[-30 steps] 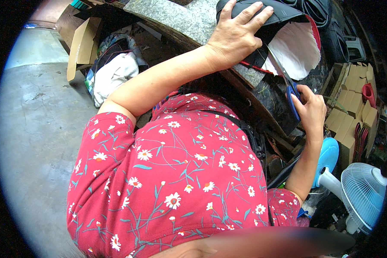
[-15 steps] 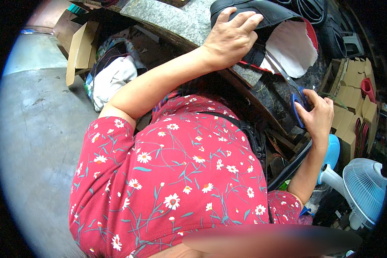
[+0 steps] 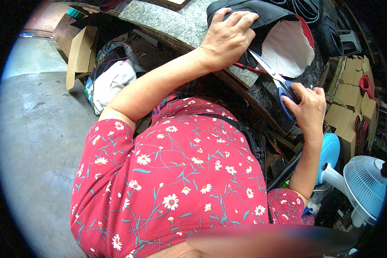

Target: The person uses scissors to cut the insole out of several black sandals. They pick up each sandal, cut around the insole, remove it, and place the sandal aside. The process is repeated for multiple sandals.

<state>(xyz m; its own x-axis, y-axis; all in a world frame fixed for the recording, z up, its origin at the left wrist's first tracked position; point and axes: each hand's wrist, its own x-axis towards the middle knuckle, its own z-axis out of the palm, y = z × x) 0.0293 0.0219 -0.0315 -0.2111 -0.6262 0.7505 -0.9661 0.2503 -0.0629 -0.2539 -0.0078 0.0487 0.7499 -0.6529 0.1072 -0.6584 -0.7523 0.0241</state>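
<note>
My left hand [image 3: 228,41] is closed over a black leather-like piece [image 3: 268,13] with a red edge, held on the worktable's far side. From the folds of that piece a rounded white sheet [image 3: 288,48] shows, its rim uneven. My right hand [image 3: 308,107] grips a pair of scissors [image 3: 268,66] by the blue handles, thumb in one loop. The blades point up and left, passing beside the white sheet, with their tips just below my left hand. Whether the tips touch the black piece cannot be made out.
A grey stone slab [image 3: 159,21] lies on the wooden worktable. Cardboard boxes [image 3: 344,116] stand at the right, above a blue fan [image 3: 365,185]. At the left are an open carton [image 3: 81,56] and a white cloth [image 3: 116,81].
My right hand has brought the scissors left and slightly up, so the tips are now closer to my left hand. The left hand and black piece have shifted only a little.
</note>
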